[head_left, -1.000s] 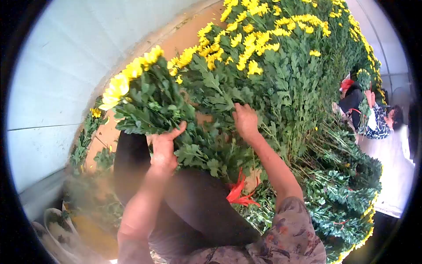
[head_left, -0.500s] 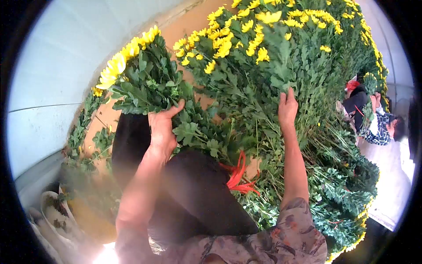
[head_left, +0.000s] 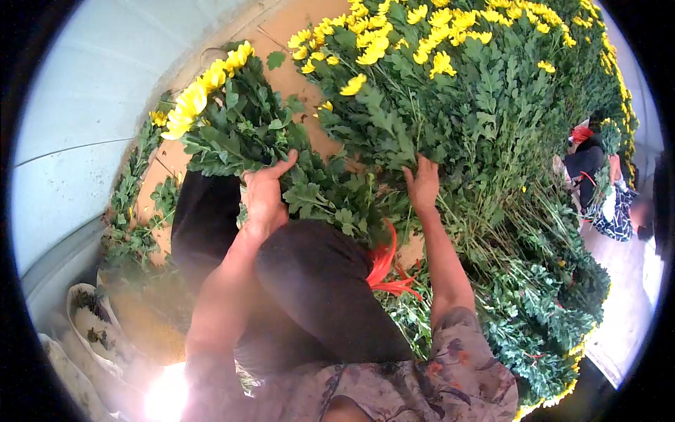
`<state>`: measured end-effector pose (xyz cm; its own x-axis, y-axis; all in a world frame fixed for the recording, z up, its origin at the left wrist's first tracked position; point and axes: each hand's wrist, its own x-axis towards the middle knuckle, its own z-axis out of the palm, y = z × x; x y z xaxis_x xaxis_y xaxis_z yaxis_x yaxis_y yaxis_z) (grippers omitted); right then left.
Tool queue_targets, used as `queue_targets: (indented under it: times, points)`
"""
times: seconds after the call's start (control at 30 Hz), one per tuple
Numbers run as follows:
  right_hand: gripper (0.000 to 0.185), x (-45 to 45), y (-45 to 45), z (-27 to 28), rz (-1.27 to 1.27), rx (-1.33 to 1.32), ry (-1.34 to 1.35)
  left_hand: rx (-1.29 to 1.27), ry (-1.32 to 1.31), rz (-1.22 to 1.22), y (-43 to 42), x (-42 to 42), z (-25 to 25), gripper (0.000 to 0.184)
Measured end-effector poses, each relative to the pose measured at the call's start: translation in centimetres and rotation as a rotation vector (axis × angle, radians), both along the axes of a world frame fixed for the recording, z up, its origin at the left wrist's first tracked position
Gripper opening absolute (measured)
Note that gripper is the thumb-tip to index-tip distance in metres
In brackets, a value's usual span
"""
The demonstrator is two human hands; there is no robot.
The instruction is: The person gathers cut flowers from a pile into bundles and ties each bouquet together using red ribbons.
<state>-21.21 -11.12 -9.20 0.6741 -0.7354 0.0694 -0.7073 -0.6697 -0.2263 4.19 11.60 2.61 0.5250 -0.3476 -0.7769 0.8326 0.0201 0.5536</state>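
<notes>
My left hand (head_left: pixel 266 195) is closed around a bunch of yellow chrysanthemums (head_left: pixel 242 126), with the blooms up and to the left and the leafy stems resting above my thigh. Level with it on the right, my right hand (head_left: pixel 423 184) pinches a single chrysanthemum stem (head_left: pixel 389 125), whose yellow head leans left toward the bunch. Its fingertips are partly covered by leaves. Behind and beside this hand spreads a large pile of cut chrysanthemums (head_left: pixel 492 105). Red ties (head_left: pixel 387 267) lie against my knee, between my forearms.
Loose leafy stems (head_left: pixel 130 190) lie along the pale wall (head_left: pixel 77 112) on the left. White sacking (head_left: pixel 95 327) sits at lower left. More bunches (head_left: pixel 534 352) are stacked at lower right. Another person (head_left: pixel 612 207) sits at far right, holding stems.
My right hand has come left toward the bunch, carrying the stem, which now tilts left instead of standing upright. My left hand keeps its hold on the bunch. The view has shifted slightly.
</notes>
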Motion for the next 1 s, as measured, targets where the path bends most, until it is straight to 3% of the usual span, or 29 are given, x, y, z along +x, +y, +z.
queue_targets:
  times: [0.1,0.17,0.27,0.33,0.4,0.43,0.5,0.57,0.63,0.67,0.77,0.83,0.9,0.93,1.0]
  points:
    - [0.036,-0.1,-0.4,-0.3,0.026,0.011,0.044,-0.091,-0.047,-0.009,-1.0,-0.3,1.6,0.025]
    - [0.038,0.4,-0.8,1.0,-0.186,0.269,0.165,-0.027,-0.079,-0.038,-1.0,-0.3,0.7,0.024]
    - [0.042,-0.6,-1.9,1.0,-0.202,0.416,0.064,-0.023,-0.056,-0.049,-1.4,-0.4,1.7,0.024]
    - [0.045,-0.8,-1.8,1.3,-0.081,0.261,0.055,-0.125,0.040,-0.018,-1.6,-0.5,2.0,0.023]
    - [0.053,-0.6,-0.8,1.3,0.088,0.022,0.160,-0.095,0.043,-0.012,-1.6,-0.6,1.4,0.024]
    - [0.053,-0.2,-0.2,0.9,0.091,0.028,0.160,-0.063,0.043,-0.004,-1.5,-0.5,1.0,0.024]
    - [0.047,0.1,0.5,-0.4,0.195,0.000,0.575,-0.117,0.038,-0.012,-1.2,-0.5,0.7,0.026]
    - [0.039,-0.2,0.9,-1.8,0.212,0.024,0.566,-0.173,0.025,-0.025,-1.0,-0.4,0.2,0.027]
    - [0.037,0.7,1.6,-0.2,0.033,0.283,0.289,-0.047,-0.011,0.040,-0.9,-0.4,-0.2,0.030]
    - [0.043,0.1,1.7,-0.8,0.138,0.172,0.092,-0.080,-0.003,0.069,-0.9,-0.5,-0.2,0.029]
    - [0.048,0.5,3.0,-0.8,0.221,0.051,0.287,-0.018,-0.158,-0.066,-1.0,-0.6,-0.5,0.027]
    - [0.051,0.6,3.7,-4.0,0.178,0.039,0.407,-0.071,-0.190,-0.081,-0.9,-0.7,-0.4,0.027]
    - [0.054,0.9,4.3,-5.4,0.103,0.254,0.649,0.032,-0.033,0.041,-1.0,-0.4,0.6,0.030]
    - [0.054,1.0,4.9,-5.8,0.072,0.432,0.583,-0.071,-0.048,-0.046,-0.5,-0.2,1.2,0.039]
    - [0.053,1.2,6.8,-5.1,-0.006,0.676,0.361,0.016,-0.010,0.012,0.3,0.1,-1.1,0.051]
